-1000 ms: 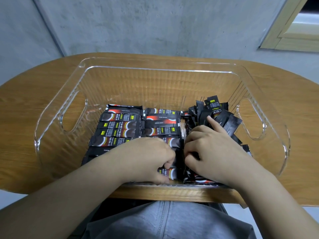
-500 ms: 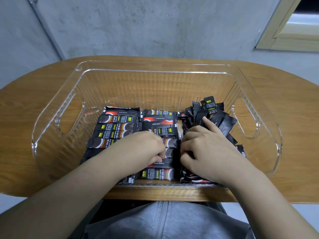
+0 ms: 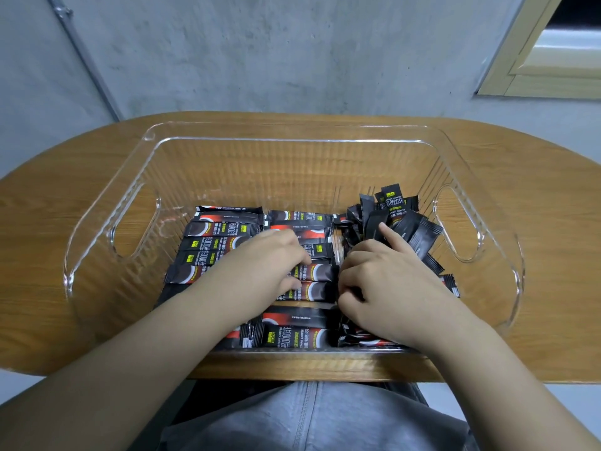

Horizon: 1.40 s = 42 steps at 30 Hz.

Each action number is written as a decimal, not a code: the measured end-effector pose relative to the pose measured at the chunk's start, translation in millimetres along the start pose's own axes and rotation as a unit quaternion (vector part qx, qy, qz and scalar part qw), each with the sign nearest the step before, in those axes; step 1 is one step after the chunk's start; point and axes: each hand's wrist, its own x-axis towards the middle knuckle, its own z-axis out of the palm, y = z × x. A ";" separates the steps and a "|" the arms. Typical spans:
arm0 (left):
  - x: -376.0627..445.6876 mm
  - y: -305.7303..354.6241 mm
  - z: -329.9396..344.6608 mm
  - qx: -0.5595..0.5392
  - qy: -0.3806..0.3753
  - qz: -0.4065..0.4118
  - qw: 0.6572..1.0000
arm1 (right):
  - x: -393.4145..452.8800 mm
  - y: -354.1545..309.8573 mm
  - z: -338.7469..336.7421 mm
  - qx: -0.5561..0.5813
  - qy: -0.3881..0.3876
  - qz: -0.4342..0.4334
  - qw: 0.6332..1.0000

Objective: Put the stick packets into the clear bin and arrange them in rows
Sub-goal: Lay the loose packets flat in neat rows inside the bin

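The clear bin (image 3: 107,222) stands on the wooden table and holds black stick packets. A left row (image 3: 208,242) and a middle row (image 3: 302,336) lie flat, side by side. At the right, a loose pile of packets (image 3: 403,219) stands on end and leans at odd angles. My left hand (image 3: 266,265) rests over the middle row, its thumb and fingertips pinching a flat packet (image 3: 313,271). My right hand (image 3: 387,284) sits at the seam between the middle row and the pile. Its fingers curl round a dark packet, and its index finger points straight into the pile.
The bin has cut-out handles at its left (image 3: 136,222) and right (image 3: 455,222) ends, and its far half holds no packets. The table's near edge (image 3: 292,369) is just behind the bin. A grey wall and a window frame (image 3: 533,70) lie beyond.
My left hand has slid away from me along the middle row, uncovering the packets nearest me. My right hand has stayed at the seam by the pile.
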 end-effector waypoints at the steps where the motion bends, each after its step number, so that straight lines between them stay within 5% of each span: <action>1: 1.1 1.0 1.9 0.012 -0.016 -0.001 1.000 | -0.2 0.0 -0.1 0.000 0.000 0.000 1.000; 15: -1.0 1.5 6.5 0.028 0.025 -0.009 0.999 | 0.2 -0.2 0.4 -0.002 0.001 0.001 1.000; 28: -1.3 5.1 2.7 0.035 -0.066 -0.021 0.997 | -0.5 -0.7 -0.6 0.001 0.002 0.001 1.000; 37: -0.8 1.7 1.3 0.009 0.050 -0.017 0.999 | 0.3 -0.2 0.1 0.006 0.001 -0.001 1.000; 42: 3.7 3.2 7.6 0.041 0.012 -0.010 0.999 | -0.1 -0.6 0.0 0.009 0.004 -0.003 1.000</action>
